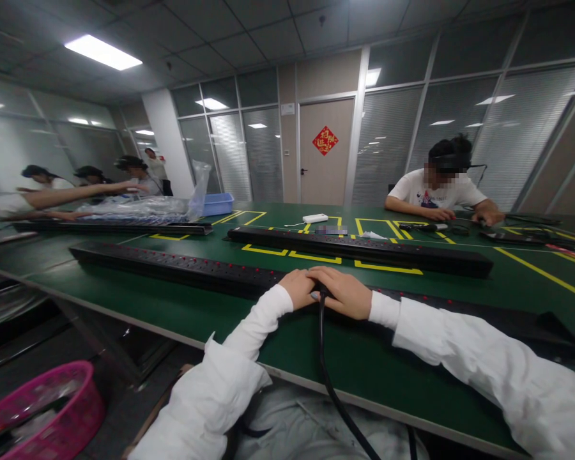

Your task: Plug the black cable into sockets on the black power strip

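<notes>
Left hand and right hand meet at the upper end of a black cable, fingers bent and thumbs near it; how firmly either one closes is hidden. Both are at the near long black power strip, which lies lengthwise on the green surface, a row of red spots along its top. From between the hands the cable drops over the surface's edge. Beyond lies a second black power strip, near yellow tape lines. A blue bin stands farther left; a pink basket sits below.
</notes>
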### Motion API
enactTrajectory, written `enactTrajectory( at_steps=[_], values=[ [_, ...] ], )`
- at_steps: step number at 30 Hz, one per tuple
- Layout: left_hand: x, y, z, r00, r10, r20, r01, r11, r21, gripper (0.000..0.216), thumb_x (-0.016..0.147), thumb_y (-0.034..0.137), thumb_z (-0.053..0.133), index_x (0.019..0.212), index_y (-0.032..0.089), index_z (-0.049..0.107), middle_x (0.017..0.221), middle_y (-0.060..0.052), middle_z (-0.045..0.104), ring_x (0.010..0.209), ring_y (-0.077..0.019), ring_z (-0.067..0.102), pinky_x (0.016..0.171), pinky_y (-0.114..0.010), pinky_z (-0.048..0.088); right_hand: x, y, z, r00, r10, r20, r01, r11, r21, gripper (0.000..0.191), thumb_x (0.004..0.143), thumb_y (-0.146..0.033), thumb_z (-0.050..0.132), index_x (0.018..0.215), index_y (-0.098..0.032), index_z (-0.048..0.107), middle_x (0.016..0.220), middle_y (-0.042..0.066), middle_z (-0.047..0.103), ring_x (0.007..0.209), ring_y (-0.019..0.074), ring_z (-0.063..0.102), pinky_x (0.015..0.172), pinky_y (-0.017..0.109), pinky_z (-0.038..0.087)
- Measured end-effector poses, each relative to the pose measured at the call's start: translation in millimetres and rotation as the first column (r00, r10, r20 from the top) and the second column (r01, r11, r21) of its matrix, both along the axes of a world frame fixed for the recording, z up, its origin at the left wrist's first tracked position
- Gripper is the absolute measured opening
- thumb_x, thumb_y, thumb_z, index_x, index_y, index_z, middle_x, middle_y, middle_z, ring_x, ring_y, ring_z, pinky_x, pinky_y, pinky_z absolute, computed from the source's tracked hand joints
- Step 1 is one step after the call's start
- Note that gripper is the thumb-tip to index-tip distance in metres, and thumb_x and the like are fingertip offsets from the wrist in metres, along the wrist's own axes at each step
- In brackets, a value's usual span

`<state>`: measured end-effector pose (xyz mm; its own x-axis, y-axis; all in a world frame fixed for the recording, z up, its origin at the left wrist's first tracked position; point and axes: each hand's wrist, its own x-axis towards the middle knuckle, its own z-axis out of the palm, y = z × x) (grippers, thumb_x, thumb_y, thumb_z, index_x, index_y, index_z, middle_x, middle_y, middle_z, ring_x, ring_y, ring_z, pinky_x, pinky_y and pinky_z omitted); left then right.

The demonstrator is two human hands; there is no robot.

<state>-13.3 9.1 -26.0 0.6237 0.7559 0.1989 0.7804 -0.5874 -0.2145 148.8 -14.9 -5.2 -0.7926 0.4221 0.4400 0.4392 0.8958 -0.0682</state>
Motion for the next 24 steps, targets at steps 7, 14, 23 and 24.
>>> enactTrajectory(
  at_steps=[7, 14, 23, 24],
  values=[
    [1.1, -0.7, 1.1, 1.0, -0.01, 0.003, 0.01, 1.0, 0.01, 0.038, 0.077, 0.042, 0.036, 0.091, 0.012, 0.056, 0.089, -0.012, 0.058, 0.083, -0.0241, 0.054, 0.076, -0.035, 0.042, 0.0, -0.9, 1.0, 1.0, -0.005, 0.01, 0.006, 1.0, -0.006, 0.039, 0.083, -0.032, 0.036, 0.118, -0.016, 0.035, 0.117, 0.012, 0.042, 0.108, 0.0209, 0.04, 0.088, 0.039, 0.036],
    [1.7, -2.5, 3.5, 1.0, -0.012, 0.006, 0.012, 1.0, 0.0, 0.036, 0.077, 0.04, 0.036, 0.092, 0.013, 0.055, 0.091, -0.011, 0.058, 0.085, -0.0241, 0.054, 0.076, -0.035, 0.042, 0.4, 0.2, -0.3, 1.0, -0.012, 0.006, 0.012, 1.0, 0.002, 0.039, 0.083, -0.033, 0.036, 0.118, -0.016, 0.035, 0.117, 0.012, 0.042, 0.108, 0.0208, 0.04, 0.088, 0.039, 0.037],
    [1.1, -1.4, 2.1, 1.0, -0.029, 0.01, 0.029, 0.999, 0.016, 0.038, 0.077, 0.041, 0.035, 0.092, 0.013, 0.055, 0.089, -0.011, 0.058, 0.083, -0.0238, 0.054, 0.075, -0.035, 0.042, 0.4, 1.0, -0.8, 1.0, -0.02, 0.018, 0.02, 1.0, -0.001, 0.04, 0.083, -0.032, 0.036, 0.119, -0.016, 0.034, 0.118, 0.012, 0.041, 0.109, 0.0216, 0.039, 0.088, 0.04, 0.036],
    [1.0, -1.3, 1.9, 0.999, -0.03, 0.01, 0.03, 0.999, 0.019, 0.038, 0.077, 0.042, 0.035, 0.091, 0.013, 0.055, 0.089, -0.011, 0.058, 0.083, -0.0237, 0.054, 0.075, -0.035, 0.042, 0.4, 0.9, -0.6, 1.0, -0.02, 0.016, 0.02, 1.0, -0.001, 0.04, 0.083, -0.032, 0.036, 0.119, -0.016, 0.034, 0.118, 0.012, 0.041, 0.109, 0.0215, 0.039, 0.089, 0.04, 0.036]
  ],
)
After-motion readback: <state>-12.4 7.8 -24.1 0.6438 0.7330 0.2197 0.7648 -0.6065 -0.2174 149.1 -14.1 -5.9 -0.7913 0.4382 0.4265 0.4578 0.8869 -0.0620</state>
